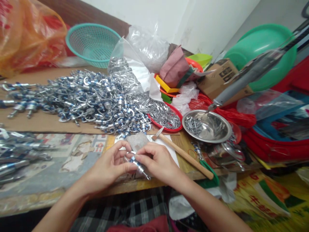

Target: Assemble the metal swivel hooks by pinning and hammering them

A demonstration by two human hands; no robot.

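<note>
Between my two hands, near the table's front edge, is a small silver-and-blue metal fitting [138,165] with a curved pale ring at its upper end. The fingers and thumb of my left hand [116,159] are closed around the ring end. From the other side, my right hand [154,158] pinches the fitting near its blue band. Its pointed end sticks out toward the lower right. Just beyond my fingers sits a grey block [138,141]. A hammer [185,155] with a wooden handle lies right of my right hand. A large heap of similar fittings [96,100] spreads behind my hands.
More fittings [21,154] lie at left. A red tray [177,128] holds small metal pieces, beside a steel bowl [219,129] with metal pins. A grey-handled tool [248,75] slants above the bowl. Behind stand a turquoise basket [93,40], plastic bags, a cardboard box [222,75] and a green basin [263,48].
</note>
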